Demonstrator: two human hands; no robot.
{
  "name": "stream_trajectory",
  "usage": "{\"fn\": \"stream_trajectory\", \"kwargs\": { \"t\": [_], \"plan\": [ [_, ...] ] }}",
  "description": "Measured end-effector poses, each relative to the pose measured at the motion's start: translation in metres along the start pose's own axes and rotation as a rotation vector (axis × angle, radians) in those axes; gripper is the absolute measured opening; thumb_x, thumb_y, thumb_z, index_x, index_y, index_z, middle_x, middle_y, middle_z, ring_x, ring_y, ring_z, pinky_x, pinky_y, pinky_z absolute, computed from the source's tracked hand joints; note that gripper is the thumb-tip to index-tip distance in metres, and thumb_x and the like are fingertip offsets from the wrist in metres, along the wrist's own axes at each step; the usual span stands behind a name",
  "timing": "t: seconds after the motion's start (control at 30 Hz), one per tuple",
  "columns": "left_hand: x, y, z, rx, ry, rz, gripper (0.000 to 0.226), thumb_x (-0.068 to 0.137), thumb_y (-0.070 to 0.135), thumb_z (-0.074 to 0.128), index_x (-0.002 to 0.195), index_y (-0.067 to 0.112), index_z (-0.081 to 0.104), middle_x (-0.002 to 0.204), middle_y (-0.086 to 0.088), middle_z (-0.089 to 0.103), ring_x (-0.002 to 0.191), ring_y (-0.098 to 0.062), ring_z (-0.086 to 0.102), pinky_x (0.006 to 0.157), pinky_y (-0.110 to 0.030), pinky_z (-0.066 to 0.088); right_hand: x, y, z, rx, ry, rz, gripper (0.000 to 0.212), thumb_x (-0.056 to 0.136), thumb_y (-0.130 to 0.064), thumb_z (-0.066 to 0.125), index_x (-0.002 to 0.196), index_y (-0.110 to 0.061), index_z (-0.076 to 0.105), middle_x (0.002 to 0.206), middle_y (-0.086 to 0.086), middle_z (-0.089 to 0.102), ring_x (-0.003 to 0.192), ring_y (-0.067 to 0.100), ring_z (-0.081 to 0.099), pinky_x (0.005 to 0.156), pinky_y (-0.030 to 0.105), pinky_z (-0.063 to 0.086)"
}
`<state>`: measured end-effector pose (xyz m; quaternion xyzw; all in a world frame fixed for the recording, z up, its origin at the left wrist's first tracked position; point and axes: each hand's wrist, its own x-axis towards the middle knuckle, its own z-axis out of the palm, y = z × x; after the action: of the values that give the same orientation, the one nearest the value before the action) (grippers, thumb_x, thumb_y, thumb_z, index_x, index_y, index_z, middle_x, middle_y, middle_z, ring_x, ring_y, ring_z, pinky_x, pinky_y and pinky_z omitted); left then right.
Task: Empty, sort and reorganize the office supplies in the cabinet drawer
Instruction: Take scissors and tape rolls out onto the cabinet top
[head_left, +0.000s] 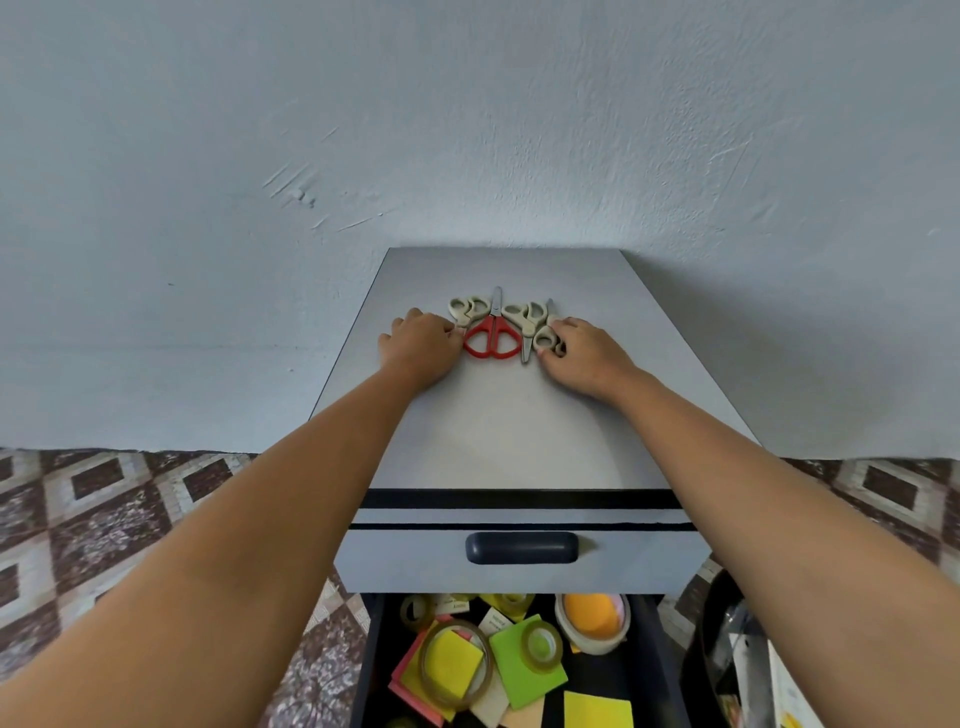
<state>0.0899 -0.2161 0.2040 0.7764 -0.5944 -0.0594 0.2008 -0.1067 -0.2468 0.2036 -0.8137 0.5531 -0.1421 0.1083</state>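
Sorting is in hand: scissors (492, 338) lie in a row on the cabinet top (519, 426), above the open drawer (644, 665). The left hand (421, 345) has its fingers curled against the row's end, grip unclear. The right hand (587, 358) pinches the rightmost pair (545, 339). Next, probably, the sticky notes (524, 670) need lifting out.

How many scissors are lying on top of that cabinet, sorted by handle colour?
Red-handled scissors: 1
Beige-handled scissors: 3
Total: 4
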Motion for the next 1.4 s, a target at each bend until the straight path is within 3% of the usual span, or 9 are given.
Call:
{"fn": "stream_trajectory", "kwargs": {
  "t": [0.2,0.37,0.47,0.73,0.97,1.07,1.2,1.3,1.4],
  "plan": [
    [-0.015,-0.002,-0.004,-0.154,0.028,0.004,0.042,0.095,0.037,0.044,0.132,0.018,0.053,0.130,-0.013,0.050,0.122,-0.030,0.045,0.104,-0.042,0.036,-0.020,-0.008,-0.007,0.061,0.061,-0.060,0.049,0.096,-0.028,0.045,0.139,-0.006,0.041,0.142,0.011,0.041,0.134,0.025,0.035,0.109,0.035,0.030],
    [-0.051,0.000,-0.013,-0.256,0.103,0.079,0.037,0.095,0.029,0.048,0.129,0.016,0.056,0.122,-0.012,0.056,0.112,-0.026,0.053,0.093,-0.028,0.038,-0.053,-0.022,-0.015,0.121,0.096,-0.150,0.052,0.098,-0.029,0.045,0.144,-0.008,0.034,0.151,0.006,0.032,0.139,0.020,0.028,0.111,0.027,0.021],
    [-0.081,-0.001,-0.018,-0.220,0.109,0.158,0.036,0.096,0.027,0.048,0.129,0.015,0.055,0.122,-0.011,0.057,0.108,-0.022,0.055,0.085,-0.022,0.035,-0.076,-0.032,-0.016,0.146,0.106,-0.184,0.051,0.098,-0.029,0.045,0.144,-0.010,0.035,0.150,0.005,0.034,0.139,0.018,0.029,0.110,0.025,0.022],
    [-0.175,-0.008,-0.037,-0.191,0.104,0.297,0.038,0.097,0.030,0.048,0.133,0.018,0.052,0.133,-0.005,0.052,0.119,-0.018,0.050,0.090,-0.015,0.030,-0.158,-0.049,-0.009,0.200,0.114,-0.259,0.047,0.098,-0.031,0.046,0.142,-0.016,0.040,0.146,0.001,0.039,0.136,0.015,0.032,0.108,0.023,0.024],
    [-0.257,-0.025,-0.022,-0.292,0.173,0.442,0.030,0.092,0.019,0.055,0.120,0.008,0.063,0.111,-0.009,0.062,0.104,-0.020,0.058,0.085,-0.010,0.034,-0.232,-0.055,0.013,0.250,0.188,-0.349,0.042,0.094,-0.023,0.054,0.135,-0.013,0.050,0.134,0.003,0.050,0.129,0.015,0.039,0.095,0.006,0.018],
    [-0.286,-0.034,-0.007,-0.328,0.162,0.417,0.033,0.091,0.023,0.052,0.117,0.009,0.064,0.109,-0.008,0.063,0.100,-0.016,0.058,0.083,-0.010,0.035,-0.256,-0.052,0.029,0.282,0.201,-0.354,0.040,0.093,-0.020,0.057,0.131,-0.010,0.054,0.128,0.004,0.054,0.126,0.018,0.042,0.095,0.006,0.020],
    [-0.314,-0.053,0.030,-0.349,0.079,0.350,0.027,0.091,0.018,0.056,0.114,0.008,0.066,0.104,-0.007,0.064,0.093,-0.016,0.059,0.080,-0.012,0.038,-0.284,-0.040,0.065,0.302,0.120,-0.327,0.042,0.092,-0.028,0.053,0.131,-0.011,0.055,0.128,0.002,0.053,0.124,0.015,0.043,0.100,0.019,0.033],
    [-0.328,-0.069,0.059,-0.331,-0.017,0.258,0.026,0.093,0.017,0.056,0.116,0.011,0.065,0.109,-0.006,0.062,0.101,-0.019,0.059,0.086,-0.023,0.043,-0.298,-0.033,0.095,0.319,0.039,-0.279,0.039,0.093,-0.023,0.056,0.131,-0.012,0.054,0.126,0.001,0.053,0.122,0.013,0.043,0.101,0.009,0.025],
    [-0.337,-0.080,0.084,-0.323,-0.099,0.174,0.028,0.093,0.019,0.056,0.119,0.011,0.063,0.112,-0.007,0.060,0.103,-0.021,0.058,0.087,-0.027,0.045,-0.310,-0.028,0.124,0.361,-0.046,-0.206,0.040,0.093,-0.020,0.057,0.132,-0.012,0.053,0.127,0.001,0.052,0.123,0.014,0.042,0.099,0.012,0.026]
  ]
}}
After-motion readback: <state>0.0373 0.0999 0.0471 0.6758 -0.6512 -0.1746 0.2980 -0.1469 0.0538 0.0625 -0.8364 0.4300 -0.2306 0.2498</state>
